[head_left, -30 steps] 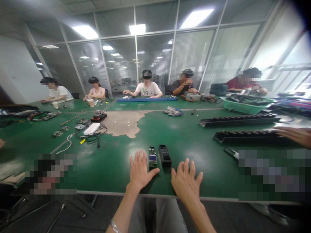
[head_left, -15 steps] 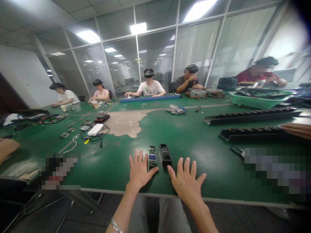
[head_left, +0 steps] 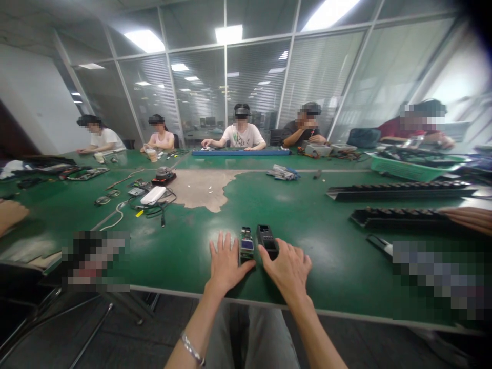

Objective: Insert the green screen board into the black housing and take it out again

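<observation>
My left hand [head_left: 226, 261] lies flat on the green table, fingers spread, holding nothing. Its thumb points right, just below a small circuit board with a dark screen [head_left: 247, 245]. Beside the board, to its right, lies a black plastic casing [head_left: 265, 233] with rectangular openings. My right hand [head_left: 289, 266] has its thumb at the casing's left side and its fingers curled along the right side, gripping its near end. That near end is partly hidden by the hand.
A white box with cables [head_left: 154, 195] lies to the left. Gloves [head_left: 283, 172] and black slotted rails [head_left: 400, 191] are farther off, with a green basket [head_left: 417, 168] at the right. Several people sit across the table [head_left: 200, 241]; other people's hands reach in from both sides.
My right hand has moved from lying spread on the table to closing around the black casing. My left hand stays flat beside the circuit board. The view has shifted slightly.
</observation>
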Action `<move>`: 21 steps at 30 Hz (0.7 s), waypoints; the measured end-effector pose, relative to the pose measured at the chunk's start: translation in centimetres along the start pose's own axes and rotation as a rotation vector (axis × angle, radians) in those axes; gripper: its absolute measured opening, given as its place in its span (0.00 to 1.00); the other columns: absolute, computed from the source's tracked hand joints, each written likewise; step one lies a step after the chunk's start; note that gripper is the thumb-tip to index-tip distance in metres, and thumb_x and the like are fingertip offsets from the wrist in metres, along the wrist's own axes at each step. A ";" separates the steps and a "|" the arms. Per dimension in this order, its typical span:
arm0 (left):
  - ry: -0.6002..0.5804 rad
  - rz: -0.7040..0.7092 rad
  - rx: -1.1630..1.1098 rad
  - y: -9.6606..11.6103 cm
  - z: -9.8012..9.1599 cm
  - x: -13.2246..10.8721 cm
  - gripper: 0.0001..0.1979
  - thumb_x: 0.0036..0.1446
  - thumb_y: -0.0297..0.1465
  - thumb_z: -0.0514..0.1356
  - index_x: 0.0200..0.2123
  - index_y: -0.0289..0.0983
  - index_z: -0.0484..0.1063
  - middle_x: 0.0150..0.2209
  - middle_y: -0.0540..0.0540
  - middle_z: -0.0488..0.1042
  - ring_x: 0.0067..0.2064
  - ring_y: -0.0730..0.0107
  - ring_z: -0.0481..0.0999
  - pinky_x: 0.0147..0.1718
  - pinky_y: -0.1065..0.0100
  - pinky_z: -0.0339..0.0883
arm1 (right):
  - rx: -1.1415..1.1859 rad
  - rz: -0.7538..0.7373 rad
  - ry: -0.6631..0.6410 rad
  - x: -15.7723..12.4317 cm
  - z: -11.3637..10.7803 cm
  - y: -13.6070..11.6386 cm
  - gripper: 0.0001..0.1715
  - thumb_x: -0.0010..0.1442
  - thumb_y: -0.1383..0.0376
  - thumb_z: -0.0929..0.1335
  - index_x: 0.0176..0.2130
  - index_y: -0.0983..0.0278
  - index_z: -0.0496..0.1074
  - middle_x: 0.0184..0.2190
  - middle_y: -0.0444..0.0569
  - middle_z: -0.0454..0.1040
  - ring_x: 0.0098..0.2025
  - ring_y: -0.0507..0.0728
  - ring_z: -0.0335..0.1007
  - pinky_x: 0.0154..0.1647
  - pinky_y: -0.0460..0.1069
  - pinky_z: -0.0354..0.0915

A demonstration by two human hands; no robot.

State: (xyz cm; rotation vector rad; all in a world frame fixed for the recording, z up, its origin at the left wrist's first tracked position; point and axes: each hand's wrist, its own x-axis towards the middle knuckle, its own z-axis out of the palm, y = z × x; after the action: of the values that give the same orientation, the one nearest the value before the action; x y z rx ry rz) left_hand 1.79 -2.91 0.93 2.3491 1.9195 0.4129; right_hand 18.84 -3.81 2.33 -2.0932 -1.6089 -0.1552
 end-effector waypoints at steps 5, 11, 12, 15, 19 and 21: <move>-0.002 0.014 -0.015 -0.3 -0.1 -0.1 0.47 0.57 0.64 0.44 0.68 0.37 0.57 0.72 0.38 0.45 0.72 0.43 0.35 0.66 0.37 0.32 | 0.048 0.006 -0.056 0.0 -0.3 -0.5 0.35 0.62 0.50 0.63 0.61 0.66 0.63 0.44 0.58 0.77 0.45 0.64 0.75 0.46 0.55 0.63; 0.003 0.011 -0.049 -0.6 -0.2 -0.2 0.46 0.56 0.64 0.47 0.67 0.38 0.59 0.72 0.38 0.46 0.72 0.42 0.35 0.66 0.36 0.32 | 0.115 0.105 0.005 0.6 -2.3 -2.0 0.36 0.62 0.49 0.61 0.63 0.65 0.63 0.44 0.58 0.78 0.42 0.64 0.77 0.44 0.54 0.65; 0.012 0.014 -0.061 -0.7 -0.3 -0.3 0.45 0.56 0.64 0.47 0.66 0.39 0.60 0.72 0.39 0.47 0.72 0.42 0.34 0.66 0.36 0.32 | 0.138 0.103 0.018 0.7 -2.6 -2.4 0.36 0.62 0.48 0.61 0.63 0.65 0.63 0.44 0.57 0.79 0.43 0.64 0.77 0.44 0.55 0.64; 0.044 0.025 -0.105 -1.0 -0.3 -0.5 0.41 0.56 0.63 0.50 0.63 0.43 0.63 0.71 0.40 0.49 0.72 0.42 0.35 0.66 0.35 0.33 | 0.181 0.062 0.033 0.7 -3.5 -4.1 0.34 0.62 0.47 0.61 0.61 0.62 0.66 0.45 0.56 0.79 0.43 0.64 0.77 0.44 0.54 0.64; 0.048 0.023 -0.136 -1.4 -0.4 -0.6 0.40 0.53 0.63 0.54 0.61 0.44 0.66 0.71 0.40 0.49 0.72 0.42 0.37 0.65 0.35 0.33 | 0.107 0.024 0.032 0.2 -3.5 -6.5 0.30 0.63 0.48 0.61 0.59 0.58 0.68 0.43 0.53 0.79 0.42 0.63 0.76 0.42 0.54 0.64; 0.048 0.025 -0.135 -1.6 -0.4 -0.6 0.42 0.53 0.62 0.54 0.62 0.42 0.64 0.71 0.39 0.48 0.72 0.42 0.37 0.66 0.36 0.33 | 0.071 0.010 0.021 -0.2 -3.3 -7.4 0.29 0.64 0.49 0.61 0.58 0.59 0.69 0.41 0.53 0.79 0.42 0.63 0.76 0.41 0.53 0.63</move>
State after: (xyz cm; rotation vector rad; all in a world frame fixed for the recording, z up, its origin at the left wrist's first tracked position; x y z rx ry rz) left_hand 0.12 -3.17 0.84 2.2993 1.8211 0.5866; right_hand 12.53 -4.09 7.40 -2.0398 -1.5684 -0.1141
